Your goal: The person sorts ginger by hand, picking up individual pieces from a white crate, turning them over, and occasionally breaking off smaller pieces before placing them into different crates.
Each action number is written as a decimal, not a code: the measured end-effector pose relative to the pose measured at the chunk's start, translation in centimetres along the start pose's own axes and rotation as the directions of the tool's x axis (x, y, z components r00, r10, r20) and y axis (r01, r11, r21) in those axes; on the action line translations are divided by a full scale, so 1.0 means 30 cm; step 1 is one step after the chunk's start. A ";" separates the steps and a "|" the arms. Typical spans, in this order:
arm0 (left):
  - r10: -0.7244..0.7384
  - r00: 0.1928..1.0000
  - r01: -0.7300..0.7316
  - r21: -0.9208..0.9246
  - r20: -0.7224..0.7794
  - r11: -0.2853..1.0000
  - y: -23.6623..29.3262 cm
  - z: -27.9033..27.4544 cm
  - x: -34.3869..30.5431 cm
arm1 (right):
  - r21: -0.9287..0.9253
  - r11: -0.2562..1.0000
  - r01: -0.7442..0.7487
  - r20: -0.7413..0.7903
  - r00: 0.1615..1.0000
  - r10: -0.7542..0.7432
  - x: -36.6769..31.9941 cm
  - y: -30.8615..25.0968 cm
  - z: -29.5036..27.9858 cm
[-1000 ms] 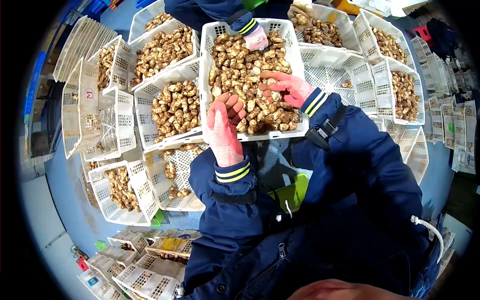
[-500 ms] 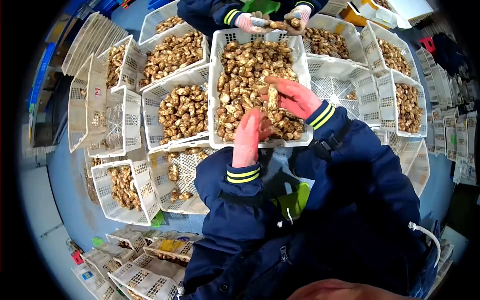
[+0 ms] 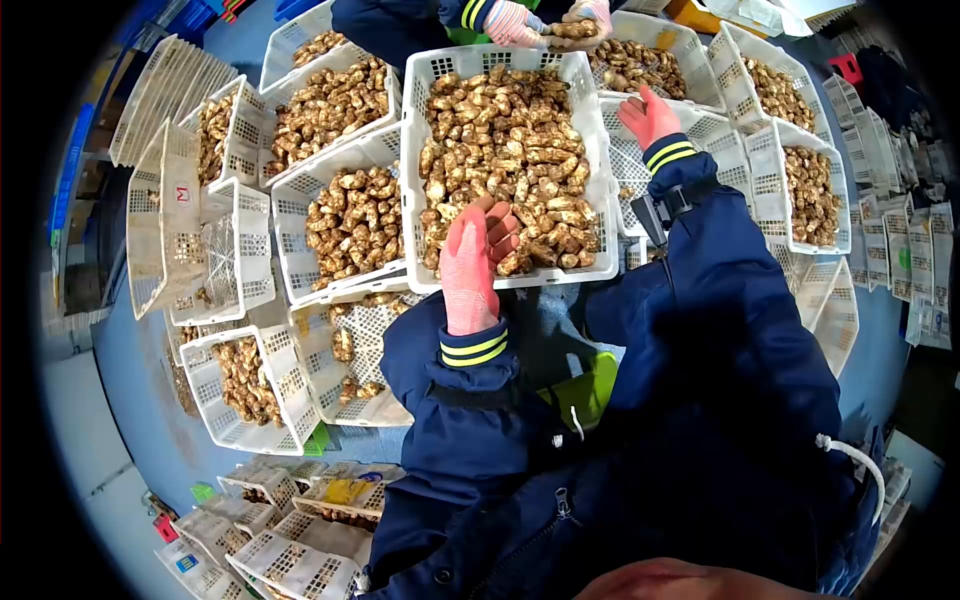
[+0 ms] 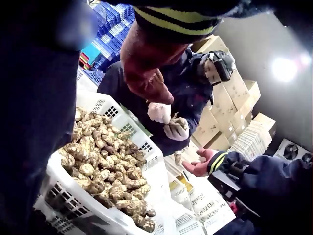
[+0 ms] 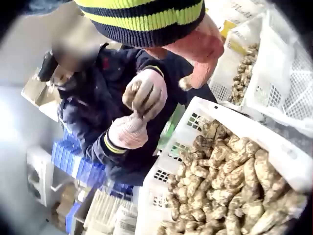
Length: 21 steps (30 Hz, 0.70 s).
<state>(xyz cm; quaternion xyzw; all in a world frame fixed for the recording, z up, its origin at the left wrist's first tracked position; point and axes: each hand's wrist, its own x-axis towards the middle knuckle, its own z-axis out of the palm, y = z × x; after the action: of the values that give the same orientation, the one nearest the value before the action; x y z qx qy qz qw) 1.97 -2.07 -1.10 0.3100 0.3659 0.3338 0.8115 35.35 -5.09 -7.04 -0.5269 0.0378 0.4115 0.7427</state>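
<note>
Two hands unclenched: left hand [image 3: 474, 262] over knobbly tubers [image 3: 500, 140], right hand [image 3: 650, 118] by latticed crate [image 3: 735, 165]

Your left arm [image 3: 450, 400] is bent, its forearm pointing toward the far side. Your left hand [image 3: 474, 262] is raised at the wrist, fingers apart and slightly bent. Your right arm [image 3: 745, 270] reaches farther out and to the right, putting your right hand [image 3: 652, 120] beyond the left one, its fingers loosely extended.
</note>
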 end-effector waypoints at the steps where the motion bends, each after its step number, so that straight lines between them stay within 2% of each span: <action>1: -0.001 1.000 0.001 0.000 0.001 1.000 0.004 0.000 0.002 | -0.249 0.949 0.194 0.028 0.981 -0.193 -0.024 0.013 0.015; 2: 0.032 0.999 -0.032 -0.011 0.022 0.999 0.005 -0.002 0.000 | -0.625 0.763 0.166 0.171 0.983 -0.074 -0.052 0.044 0.030; 3: 0.063 0.997 -0.063 -0.024 0.041 0.998 0.005 -0.003 -0.006 | -0.884 0.431 0.182 0.247 0.964 0.098 -0.128 0.081 0.080; 4: 0.052 0.998 -0.052 0.001 0.023 0.999 0.013 0.005 -0.011 | -0.932 0.088 0.351 0.362 0.903 0.229 -0.170 0.134 0.090; 5: 0.048 0.999 -0.048 0.002 0.022 0.999 0.010 0.004 -0.010 | -0.820 -0.237 0.522 0.412 0.824 0.390 -0.197 0.194 0.089; 7: 0.043 0.999 -0.043 -0.001 0.033 0.999 0.011 0.002 -0.010 | -0.553 -0.542 0.632 0.405 0.773 0.488 -0.225 0.320 0.082; 9: 0.031 0.999 -0.030 -0.014 0.033 0.999 0.017 0.005 -0.007 | -0.326 -0.640 0.696 0.477 0.705 0.524 -0.237 0.363 0.075; 10: 0.028 0.999 -0.028 -0.006 0.029 1.000 0.023 0.010 -0.009 | -0.288 -0.688 0.666 0.464 0.725 0.509 -0.233 0.393 0.069; 11: 0.027 0.999 -0.027 0.000 0.025 1.000 0.025 0.012 -0.011 | -0.219 -0.647 0.731 0.578 0.631 0.517 -0.205 0.407 0.034; 13: 0.047 0.998 -0.046 -0.024 0.032 0.999 0.022 0.005 -0.013 | -0.440 -0.547 0.712 0.483 0.701 0.525 -0.256 0.309 0.128; 15: 0.090 0.994 -0.089 -0.030 0.060 0.996 0.030 0.001 -0.024 | -0.777 -0.170 0.607 0.497 0.755 0.427 -0.295 0.195 0.168; 16: 0.076 0.996 -0.075 -0.026 0.043 0.997 0.034 0.006 -0.023 | -0.824 0.258 0.505 0.566 0.710 0.419 -0.300 0.174 0.155; 17: 0.083 0.995 -0.081 -0.035 0.061 0.996 0.029 0.003 -0.018 | -0.709 0.635 0.308 0.629 0.683 0.371 -0.312 0.150 0.145; 18: 0.070 0.996 -0.069 -0.026 0.050 0.997 0.025 0.006 -0.015 | -0.607 0.782 0.142 0.673 0.614 0.411 -0.331 0.123 0.140; 19: 0.057 0.998 -0.057 -0.017 0.038 0.998 0.024 0.011 -0.015 | -0.483 0.874 -0.046 0.725 0.539 0.429 -0.372 0.091 0.148; 20: 0.059 0.997 -0.058 -0.013 0.047 0.998 0.024 0.012 -0.018 | -0.458 0.885 -0.090 0.673 0.614 0.411 -0.427 0.084 0.156; 21: 0.069 0.996 -0.067 -0.027 0.059 0.997 0.021 0.007 -0.016 | -0.388 0.913 -0.124 0.718 0.581 0.384 -0.463 0.073 0.158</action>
<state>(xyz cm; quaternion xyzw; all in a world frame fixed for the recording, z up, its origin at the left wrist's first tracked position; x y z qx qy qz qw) 1.68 -2.13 -0.32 0.3220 0.3263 0.3562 0.8142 23.00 -8.93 0.21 -0.3887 -0.2745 0.7027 0.5289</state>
